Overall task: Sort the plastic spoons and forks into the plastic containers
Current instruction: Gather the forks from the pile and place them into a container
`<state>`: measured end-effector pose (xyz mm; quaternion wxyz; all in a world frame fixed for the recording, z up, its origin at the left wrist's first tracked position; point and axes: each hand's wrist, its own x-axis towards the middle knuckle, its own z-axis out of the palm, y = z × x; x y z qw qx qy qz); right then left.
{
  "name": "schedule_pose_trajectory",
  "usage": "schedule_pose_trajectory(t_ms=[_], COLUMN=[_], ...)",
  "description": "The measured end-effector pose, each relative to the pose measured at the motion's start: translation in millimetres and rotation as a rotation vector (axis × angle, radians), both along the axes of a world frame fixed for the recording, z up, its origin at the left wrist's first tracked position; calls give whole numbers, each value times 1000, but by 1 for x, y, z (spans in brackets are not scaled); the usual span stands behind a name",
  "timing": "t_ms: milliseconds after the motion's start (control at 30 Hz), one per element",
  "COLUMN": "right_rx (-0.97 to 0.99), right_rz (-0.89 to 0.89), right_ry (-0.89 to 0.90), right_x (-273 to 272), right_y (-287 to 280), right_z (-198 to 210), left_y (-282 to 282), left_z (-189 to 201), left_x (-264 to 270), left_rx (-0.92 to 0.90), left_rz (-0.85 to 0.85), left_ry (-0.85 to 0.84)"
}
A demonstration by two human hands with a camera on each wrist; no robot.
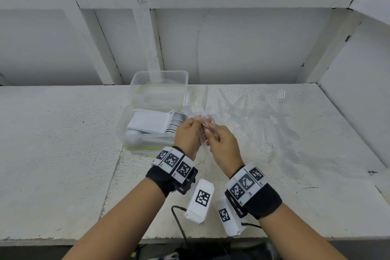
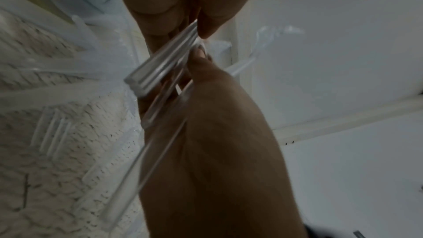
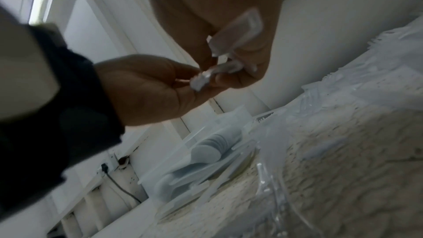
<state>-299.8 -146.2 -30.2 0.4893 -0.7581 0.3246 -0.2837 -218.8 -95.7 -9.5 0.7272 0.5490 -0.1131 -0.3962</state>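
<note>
A small bundle of clear plastic cutlery [image 1: 203, 131] is held above the speckled white tabletop [image 1: 63, 143], pinched between the curled fingers of the left hand [image 1: 188, 133] and the right hand [image 1: 221, 145]; both grips are closed on the handles, as is confirmed in the wrist views. Whether the held pieces are forks or spoons cannot be told. The near clear plastic container [image 1: 126, 133], already stocked with stacked white plastic spoons [image 1: 156, 122], is seen just left of the hands; a second clear plastic container [image 1: 158, 84] stands behind it. Loose clear plastic forks [image 1: 263, 112] are scattered to the right. The handles are probably best aligned and squared before release, so that the pieces nest flat in the matching container.
</note>
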Motion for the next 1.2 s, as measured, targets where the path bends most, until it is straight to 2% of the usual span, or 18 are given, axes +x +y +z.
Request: schedule_pose_trajectory(t_ms=[100, 200, 267, 467, 667, 833, 967, 1200], right_rx=[43, -49, -74, 93, 5, -83, -120, -3], right_rz=[62, 101, 64, 29, -37, -55, -47, 17], right_ry=[47, 88, 81, 8, -34, -21, 12, 36], right_x=[-3, -9, -12, -6, 7, 10, 8, 2], right_y=[-4, -9, -13, -16, -10, -13, -15, -20], right_z=[6, 12, 15, 17, 11, 11, 11, 27], left_y=[3, 3, 2, 0, -3, 5, 6, 2], left_z=[-2, -3, -1, 3, -2, -1, 1, 1], left_x=[3, 6, 7, 2, -9, -6, -3, 7], left_rx=[3, 30, 78, 121, 86, -31, -33, 51], left_rz=[-26, -4, 50, 23, -33, -122, -143, -68], left_ry=[0, -26, -35, -58, -85, 43, 50, -28])
